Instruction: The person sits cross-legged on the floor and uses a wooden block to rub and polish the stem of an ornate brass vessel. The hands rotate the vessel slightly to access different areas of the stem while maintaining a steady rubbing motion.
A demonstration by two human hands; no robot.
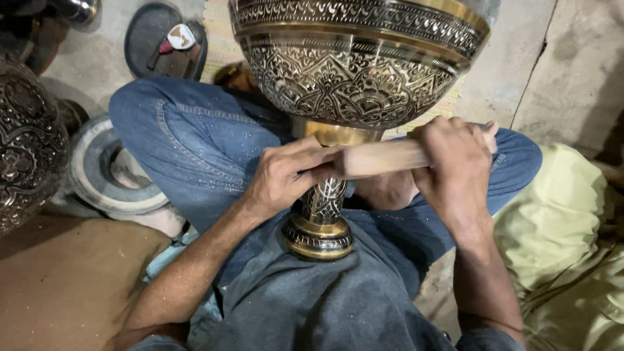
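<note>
While you sit cross-legged on the floor (572,58), your left hand (286,179) curls around one end of a pale wooden stick (383,158), its fingers (305,170) pressed together and pinching the wood just in front of the vase's narrow stem. Your right hand (455,162) wraps the stick's other end, fingers closed over the top so the wood passes under them and a short tip shows past your knuckles. Between your two sets of fingers the stick lies nearly level, touching or just beside the stem; you cannot tell which. Directly above your fingers swells the engraved brass bowl of the vase (354,71), dark pattern on gold. Below your left fingers the vase's ringed foot (318,237) rests on the grey cloth (325,305) over your lap. Beyond your left wrist lie your jeans (188,143), a round grey disc (107,172) and another engraved vessel (26,143). Outside your right forearm sits a yellow-green cloth (565,240).
</note>
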